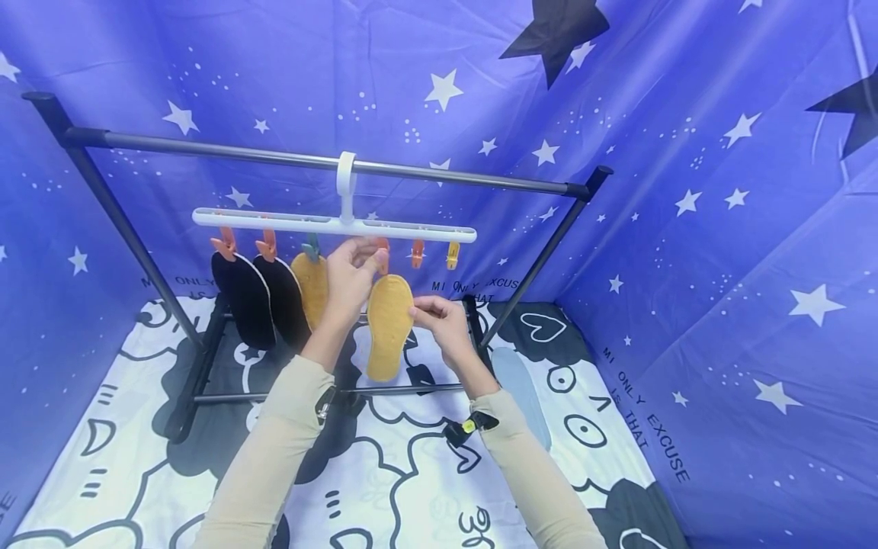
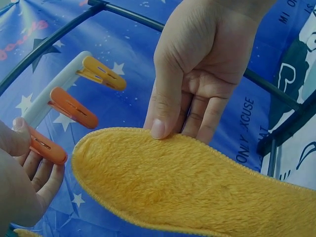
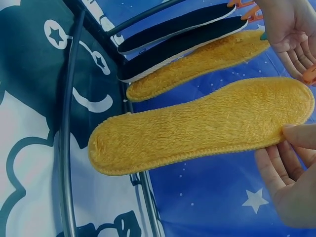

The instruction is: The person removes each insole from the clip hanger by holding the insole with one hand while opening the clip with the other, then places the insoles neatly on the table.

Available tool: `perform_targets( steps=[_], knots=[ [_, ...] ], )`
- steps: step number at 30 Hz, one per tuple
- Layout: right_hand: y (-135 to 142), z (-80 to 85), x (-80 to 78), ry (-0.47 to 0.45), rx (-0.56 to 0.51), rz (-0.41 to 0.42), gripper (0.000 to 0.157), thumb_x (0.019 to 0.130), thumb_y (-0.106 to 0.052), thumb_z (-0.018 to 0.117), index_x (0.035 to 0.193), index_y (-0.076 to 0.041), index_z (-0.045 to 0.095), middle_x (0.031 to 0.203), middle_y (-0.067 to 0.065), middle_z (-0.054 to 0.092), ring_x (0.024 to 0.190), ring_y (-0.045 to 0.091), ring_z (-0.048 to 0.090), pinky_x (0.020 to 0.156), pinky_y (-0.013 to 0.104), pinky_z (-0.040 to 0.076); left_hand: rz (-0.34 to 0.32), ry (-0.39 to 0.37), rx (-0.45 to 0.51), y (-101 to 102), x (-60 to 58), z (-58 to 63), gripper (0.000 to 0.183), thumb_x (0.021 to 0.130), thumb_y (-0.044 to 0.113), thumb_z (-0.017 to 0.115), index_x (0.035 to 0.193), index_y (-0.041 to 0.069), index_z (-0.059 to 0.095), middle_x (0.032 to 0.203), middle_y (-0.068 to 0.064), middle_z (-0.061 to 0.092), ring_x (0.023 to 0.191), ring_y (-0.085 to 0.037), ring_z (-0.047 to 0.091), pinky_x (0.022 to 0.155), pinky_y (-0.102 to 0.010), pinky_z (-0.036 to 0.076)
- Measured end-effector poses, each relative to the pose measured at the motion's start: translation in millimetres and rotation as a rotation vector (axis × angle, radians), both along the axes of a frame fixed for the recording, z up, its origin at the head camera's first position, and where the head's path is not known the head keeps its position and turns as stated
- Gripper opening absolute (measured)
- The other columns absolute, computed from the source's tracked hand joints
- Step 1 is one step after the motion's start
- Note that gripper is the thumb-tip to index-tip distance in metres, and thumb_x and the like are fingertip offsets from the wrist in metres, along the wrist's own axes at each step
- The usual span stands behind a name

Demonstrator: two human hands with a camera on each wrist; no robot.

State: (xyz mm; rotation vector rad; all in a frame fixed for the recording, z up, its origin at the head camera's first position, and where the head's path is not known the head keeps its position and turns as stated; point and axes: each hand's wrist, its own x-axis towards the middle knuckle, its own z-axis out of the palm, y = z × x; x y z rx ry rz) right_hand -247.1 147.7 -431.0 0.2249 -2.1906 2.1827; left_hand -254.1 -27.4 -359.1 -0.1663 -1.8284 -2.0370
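Note:
My right hand [image 1: 444,324] pinches the edge of a fuzzy yellow insole [image 1: 389,328] between thumb and fingers, near its wide upper end. Just left of it, my left hand [image 1: 348,278] grips an orange clip [image 2: 47,146] on a white hanger [image 1: 411,231]. In the left wrist view a small gap lies between that clip and the insole's end. Left along the hanger hang two black insoles [image 1: 241,305] and another yellow insole [image 1: 310,286], partly hidden by the left hand. Further right, an orange clip [image 1: 417,254] and a yellow clip [image 1: 453,255] hold nothing.
The hanger hooks over the bar [image 1: 446,174] of a dark metal rack, whose lower crossbar [image 1: 233,397] runs near the patterned cloth [image 1: 384,488]. A light blue flat piece, insole-like [image 1: 517,389], lies right of the rack. Blue star-printed curtains [image 1: 686,267] enclose the area.

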Motion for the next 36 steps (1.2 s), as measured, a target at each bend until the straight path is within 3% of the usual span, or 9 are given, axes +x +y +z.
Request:
perform_targets(
  steps=[10,17,30,36],
  knots=[
    [7.1,-1.5,-0.1,-0.024,0.019,-0.008,0.021,0.092,0.003,0.071,0.109,0.013,0.069,0.09,0.0,0.074,0.078,0.01,0.071,0.087,0.043,0.064,0.007,-0.013,0.004,-0.1,-1.4,-1.9,0.023,0.095,0.0,0.067,0.116,-0.01,0.066,0.111,-0.029,0.069,0.08,-0.001,0.065,0.078,-0.015,0.057],
    [10.6,-1.8,-2.0,-0.021,0.02,-0.027,0.02,0.091,0.004,0.07,0.109,0.015,0.069,0.085,0.0,0.073,0.076,0.009,0.07,0.094,0.059,0.057,0.006,-0.011,0.012,-0.1,-1.9,-2.1,0.024,0.095,-0.002,0.067,0.117,-0.011,0.065,0.112,-0.03,0.068,0.079,0.002,0.064,0.079,-0.014,0.056],
    [14.4,0.7,-3.3,-0.001,0.021,-0.024,0.021,0.092,0.004,0.07,0.109,0.016,0.068,0.081,-0.005,0.071,0.075,0.009,0.07,0.085,0.042,0.064,0.014,-0.006,0.045,1.1,-5.3,-3.3,0.026,0.094,-0.004,0.067,0.119,-0.013,0.064,0.113,-0.03,0.067,0.081,0.003,0.064,0.08,-0.014,0.055],
    [17.0,0.0,-3.9,-0.006,0.024,-0.027,0.021,0.092,0.003,0.07,0.109,0.014,0.069,0.082,-0.005,0.073,0.075,0.008,0.07,0.088,0.049,0.062,0.017,-0.018,0.03,0.8,-3.4,-3.6,0.027,0.095,-0.002,0.068,0.12,-0.011,0.064,0.114,-0.029,0.067,0.083,0.0,0.064,0.082,-0.014,0.055]
  ],
)
